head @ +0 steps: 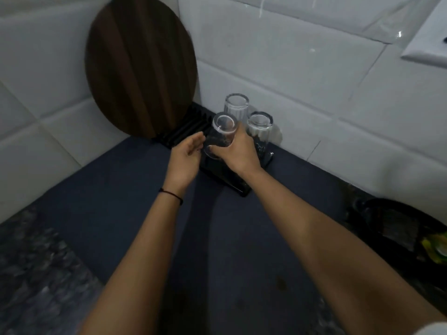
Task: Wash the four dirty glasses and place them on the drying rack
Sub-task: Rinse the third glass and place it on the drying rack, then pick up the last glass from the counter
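One dark counter (121, 189) carries the scene. A round wooden board (140, 68) leans on the tiled wall (314, 93) behind the black drying rack (238, 186). The rear glass (236, 106) and right glass (260, 126) stand inverted on the rack. The third glass (221, 134), tilted base-up, sits over the rack's front, clamped in the right hand (239, 151) grip. The left hand (186, 155) grip is apart, fingers beside it. Likely risk: set down askew, it could tip or knock its close neighbours.

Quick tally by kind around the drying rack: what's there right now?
Glasses: 3 (back glass, right glass, held glass in the right hand)
Drying rack: 1
Round wooden board: 1
Total: 5
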